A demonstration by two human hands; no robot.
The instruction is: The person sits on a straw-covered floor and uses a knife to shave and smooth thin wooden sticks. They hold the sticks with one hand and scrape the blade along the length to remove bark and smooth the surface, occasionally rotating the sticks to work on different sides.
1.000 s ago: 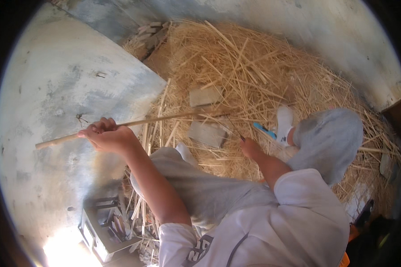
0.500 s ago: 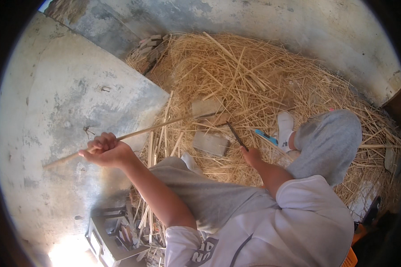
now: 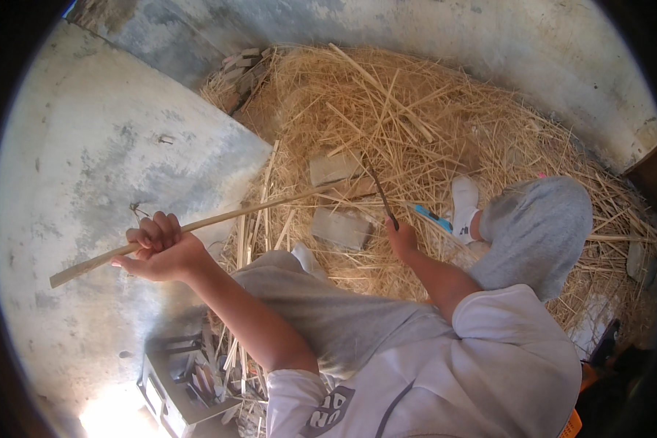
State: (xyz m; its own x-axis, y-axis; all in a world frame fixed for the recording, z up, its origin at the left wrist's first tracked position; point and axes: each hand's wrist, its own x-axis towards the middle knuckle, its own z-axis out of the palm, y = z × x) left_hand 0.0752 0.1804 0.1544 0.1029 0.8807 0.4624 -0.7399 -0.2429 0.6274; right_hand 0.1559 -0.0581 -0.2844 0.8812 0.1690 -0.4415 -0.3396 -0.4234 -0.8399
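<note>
L hand [image 3: 157, 248] holds long stick [image 3: 241, 212] nr its L end: short bit pokes out L, long bit slants up R twd gray block [image 3: 334, 168]. R hand [image 3: 401, 240] grips thin dark tool [image 3: 379, 187], tip nr block too.

A head-worn fisheye camera is looking steeply down over the wearer's white shirt [image 3: 445, 372], facing across the lap toward the straw-covered floor [image 3: 409, 87], framing the whole wooden strip [image 3: 252, 209] nearby, while plaster walls [image 3: 73, 168] are curving toward its rim.
</note>
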